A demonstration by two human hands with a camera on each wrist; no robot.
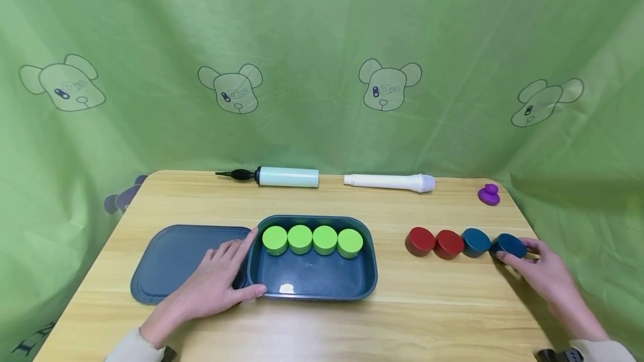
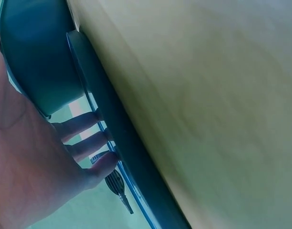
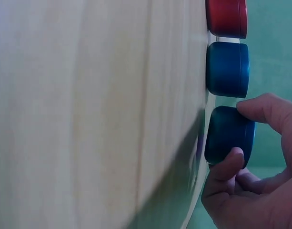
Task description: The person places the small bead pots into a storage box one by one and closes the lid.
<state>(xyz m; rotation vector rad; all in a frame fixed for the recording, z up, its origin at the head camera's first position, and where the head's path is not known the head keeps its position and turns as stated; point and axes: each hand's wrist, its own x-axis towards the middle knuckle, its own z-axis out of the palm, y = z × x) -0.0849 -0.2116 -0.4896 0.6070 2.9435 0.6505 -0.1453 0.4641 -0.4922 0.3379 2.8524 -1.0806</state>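
Observation:
My left hand (image 1: pixel 216 281) rests against the left end of a dark blue rectangular box (image 1: pixel 372 272), its thumb by the front edge and forefinger by the back left corner. Its other fingers (image 2: pixel 91 143) reach over the flat dark blue lid (image 1: pixel 173 261) beside the box. Several lime-green round tins (image 1: pixel 300 239) stand in a row along the box's back wall. At the far right, my right hand (image 1: pixel 545 272) grips a blue round tin (image 3: pixel 226 136) between thumb and fingers; the tin looks slightly tilted. A second blue tin (image 1: pixel 475 242) stands just left of it.
Two red round tins (image 1: pixel 420 241) continue the row leftwards. Along the table's back edge lie a pale blue hand pump (image 1: pixel 289 176) with a black nozzle and a white microphone-shaped stick (image 1: pixel 387 181). A small purple knobbed object (image 1: pixel 489 194) sits at the back right corner. Green cloth (image 1: pixel 312 116) hangs behind.

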